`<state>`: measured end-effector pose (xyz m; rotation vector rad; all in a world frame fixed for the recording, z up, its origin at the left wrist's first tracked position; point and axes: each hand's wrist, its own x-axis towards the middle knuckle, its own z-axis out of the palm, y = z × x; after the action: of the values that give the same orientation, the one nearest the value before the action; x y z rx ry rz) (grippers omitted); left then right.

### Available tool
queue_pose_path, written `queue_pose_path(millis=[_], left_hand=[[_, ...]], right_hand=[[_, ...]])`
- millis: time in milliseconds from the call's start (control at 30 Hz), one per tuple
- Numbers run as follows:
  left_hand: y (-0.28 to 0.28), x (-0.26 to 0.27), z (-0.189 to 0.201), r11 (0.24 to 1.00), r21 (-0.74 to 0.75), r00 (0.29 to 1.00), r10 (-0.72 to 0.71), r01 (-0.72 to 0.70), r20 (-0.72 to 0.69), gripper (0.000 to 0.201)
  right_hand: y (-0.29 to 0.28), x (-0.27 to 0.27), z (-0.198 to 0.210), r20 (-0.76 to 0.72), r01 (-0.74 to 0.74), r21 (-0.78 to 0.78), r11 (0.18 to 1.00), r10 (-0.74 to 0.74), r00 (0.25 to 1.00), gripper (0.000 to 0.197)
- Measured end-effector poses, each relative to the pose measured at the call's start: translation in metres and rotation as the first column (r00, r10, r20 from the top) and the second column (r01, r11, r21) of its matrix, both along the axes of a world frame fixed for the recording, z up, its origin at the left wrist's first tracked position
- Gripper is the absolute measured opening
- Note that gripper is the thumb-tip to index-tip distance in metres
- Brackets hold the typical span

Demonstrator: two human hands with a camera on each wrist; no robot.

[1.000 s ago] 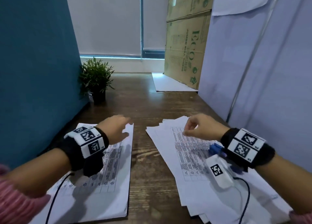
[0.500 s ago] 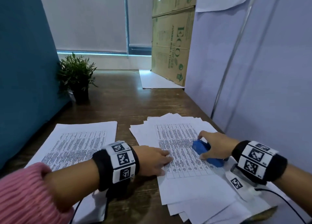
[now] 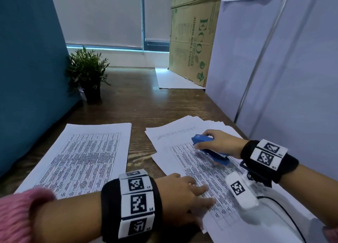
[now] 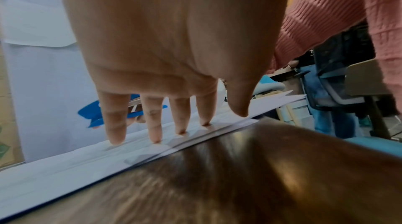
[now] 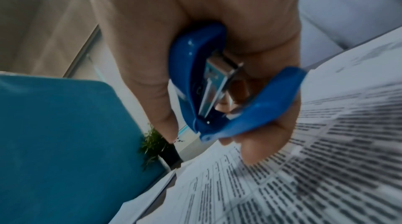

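A blue stapler (image 3: 208,147) is gripped by my right hand (image 3: 222,144) just above the loose right stack of printed sheets (image 3: 184,162). In the right wrist view the stapler (image 5: 208,86) gapes, its metal magazine showing between the blue halves, thumb and fingers curled round it. My left hand (image 3: 184,193) lies flat on the near left part of that stack, fingers straight. The left wrist view shows its fingertips (image 4: 117,138) pressing the paper edge (image 4: 65,164), the stapler (image 4: 95,114) beyond them.
A second, neat stack of printed sheets (image 3: 86,156) lies to the left on the wooden table (image 3: 139,103). A small potted plant (image 3: 87,74) stands by the teal partition (image 3: 27,69). A cardboard box (image 3: 192,37) and white panels (image 3: 283,69) close off the right.
My left hand crossed from the left stack to the right one and now presses it. My right hand picked up the blue stapler and carried it further up the sheets.
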<state>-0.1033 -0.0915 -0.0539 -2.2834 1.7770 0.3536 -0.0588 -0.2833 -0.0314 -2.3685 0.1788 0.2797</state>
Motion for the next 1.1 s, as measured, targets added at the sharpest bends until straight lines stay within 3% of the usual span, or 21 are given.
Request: queue_pose_path(millis=[167, 333, 667, 1100], left_hand=[[0.006, 0.002, 0.005, 0.993, 0.074, 0.988, 0.097, -0.088, -0.121, 0.069], [0.02, 0.016, 0.005, 0.962, 0.163, 0.972, 0.229, -0.217, -0.059, 0.096], [0.02, 0.027, 0.007, 0.962, 0.196, 0.979, 0.201, -0.191, -0.034, 0.108], [0.022, 0.036, 0.004, 0.967, 0.195, 0.977, 0.186, -0.163, -0.106, 0.107]], right_hand=[[0.021, 0.012, -0.004, 0.035, -0.158, -0.235, 0.959, 0.171, 0.985, 0.031], [0.035, 0.018, -0.005, 0.113, -0.222, -0.382, 0.897, 0.284, 0.952, 0.024], [0.05, 0.033, -0.008, 0.019, -0.287, -0.464, 0.838, 0.333, 0.943, 0.015], [0.063, 0.039, -0.012, 0.029, -0.227, -0.481, 0.847, 0.274, 0.961, 0.028]])
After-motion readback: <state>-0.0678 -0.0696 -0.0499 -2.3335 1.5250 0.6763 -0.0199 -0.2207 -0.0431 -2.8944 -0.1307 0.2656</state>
